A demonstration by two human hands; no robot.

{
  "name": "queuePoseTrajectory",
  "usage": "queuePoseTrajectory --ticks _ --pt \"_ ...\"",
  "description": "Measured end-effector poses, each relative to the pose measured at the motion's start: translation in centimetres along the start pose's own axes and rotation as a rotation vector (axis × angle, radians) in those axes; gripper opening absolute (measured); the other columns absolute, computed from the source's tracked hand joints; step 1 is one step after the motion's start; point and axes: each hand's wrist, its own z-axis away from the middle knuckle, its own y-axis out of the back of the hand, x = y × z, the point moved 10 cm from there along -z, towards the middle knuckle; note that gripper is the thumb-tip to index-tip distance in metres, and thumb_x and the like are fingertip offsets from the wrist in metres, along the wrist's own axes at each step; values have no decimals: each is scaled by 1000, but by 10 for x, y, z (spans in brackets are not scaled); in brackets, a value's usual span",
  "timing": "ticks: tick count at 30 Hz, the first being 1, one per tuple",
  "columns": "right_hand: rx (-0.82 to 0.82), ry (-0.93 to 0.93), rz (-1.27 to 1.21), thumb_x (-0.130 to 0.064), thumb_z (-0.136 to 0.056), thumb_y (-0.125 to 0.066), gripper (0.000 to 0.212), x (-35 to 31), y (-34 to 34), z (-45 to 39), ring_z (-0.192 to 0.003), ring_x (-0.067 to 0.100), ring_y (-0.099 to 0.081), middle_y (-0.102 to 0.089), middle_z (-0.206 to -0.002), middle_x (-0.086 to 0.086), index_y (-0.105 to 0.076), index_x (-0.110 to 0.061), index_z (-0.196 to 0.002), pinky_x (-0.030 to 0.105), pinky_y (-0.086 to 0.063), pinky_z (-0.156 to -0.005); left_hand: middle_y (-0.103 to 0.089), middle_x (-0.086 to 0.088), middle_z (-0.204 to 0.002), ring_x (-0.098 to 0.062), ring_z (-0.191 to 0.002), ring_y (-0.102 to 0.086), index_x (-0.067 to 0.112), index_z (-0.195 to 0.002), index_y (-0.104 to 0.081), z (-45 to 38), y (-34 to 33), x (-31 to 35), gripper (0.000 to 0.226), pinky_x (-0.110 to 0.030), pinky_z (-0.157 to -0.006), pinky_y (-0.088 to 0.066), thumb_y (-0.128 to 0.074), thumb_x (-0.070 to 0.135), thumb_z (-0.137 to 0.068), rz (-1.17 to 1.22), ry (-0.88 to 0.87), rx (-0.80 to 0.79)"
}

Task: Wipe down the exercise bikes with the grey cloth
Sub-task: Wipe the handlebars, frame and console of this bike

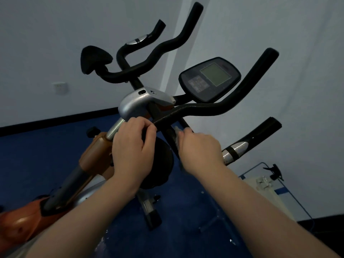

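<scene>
Head view, frame centre: left hand (133,146) clenched on handlebar (204,108), right hand (199,148) rubbing grey cloth (176,135) along stem; wiping seemingly mid-way.

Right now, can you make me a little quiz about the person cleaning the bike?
1. True or false: the console screen is lit up bright red.
2. Which hand holds the grey cloth? A) left hand B) right hand
3. What colour is the floor?

Key:
1. False; it looks dull green.
2. B. The right hand presses the cloth against the black handlebar stem, while the left hand grips near the silver post.
3. Blue.
</scene>
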Motion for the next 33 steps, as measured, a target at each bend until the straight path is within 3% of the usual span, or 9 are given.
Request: queuePoseTrajectory --ticks 4,9,11,13,18,22,26,30,33 --pt "28 75 88 -34 -96 -28 36 5 10 32 -41 16 -50 -61 -58 -4 -58 -16 -86 25 -6 -42 -53 8 -77 -4 -72 -40 25 -78 -52 0 1 -1 16 -17 -65 -30 -45 29 -92 -23 3 1" --pt "-107 104 -165 -18 -100 -37 17 -15 -11 -26 -78 33 -60 -61 -95 9 -52 -9 -102 33 -31 -54 -53 7 -77 -6 -72 -41 23 -78 -53 0 2 2 15 -23 -63 -27 -46 27 -92 -13 -13 -17" --pt "-13 149 -129 -18 -95 -51 9 -8 -5 -9 -60 28 -57 -63 -83 7 -54 -10 -98 30 -30 -46 -51 11 -77 -5 -73 -44 26 -79 -53 -1 0 1 15 -19 -65 -32 -45 30 -92 47 -4 -36" --pt "2 52 -86 -34 -96 -42 22 5 -2 13 -44 21 -46 -63 -67 1 -54 -16 -95 25 -19 -39 -51 15 -77 -3 -79 -48 32 -80 -50 -2 0 -1 13 -16 -68 -35 -45 31 -92 89 -3 -45" --pt "-42 -22 -256 -31 -101 -34 22 -8 -17 -23 -73 29 -61 -63 -91 4 -48 -15 -107 34 -37 -55 -53 14 -77 -5 -76 -50 30 -80 -53 0 -1 -3 14 -26 -67 -39 -45 30 -92 157 -8 -67" --pt "-40 2 -285 -49 -94 -30 29 -1 -12 11 -61 14 -47 -59 -89 -6 -38 -27 -110 29 -27 -46 -53 15 -76 -4 -76 -49 30 -80 -53 0 -2 -4 14 -31 -67 -41 -46 30 -91 201 -4 -87" --pt "-101 -164 -497 -46 -97 -38 28 -2 -17 -19 -72 21 -58 -60 -82 -3 -42 -24 -113 37 -44 -62 -52 15 -76 -4 -74 -47 31 -79 -53 1 -3 -4 14 -33 -66 -40 -46 30 -91 220 -13 -98" --pt "-110 -256 -567 -58 -84 -55 28 18 -16 1 -63 4 -55 -61 -72 -9 -46 -32 -92 28 -40 -53 -52 14 -75 -8 -74 -48 29 -79 -53 0 -3 -1 15 -34 -65 -40 -45 30 -91 258 -38 -124" --pt "-133 -507 -858 -56 -72 -70 31 34 -28 -9 -80 15 -66 -70 -83 -2 -65 -30 -88 40 -54 -72 -52 15 -75 -9 -73 -48 29 -79 -53 -1 -2 -1 15 -33 -65 -39 -45 31 -91 261 -30 -128"
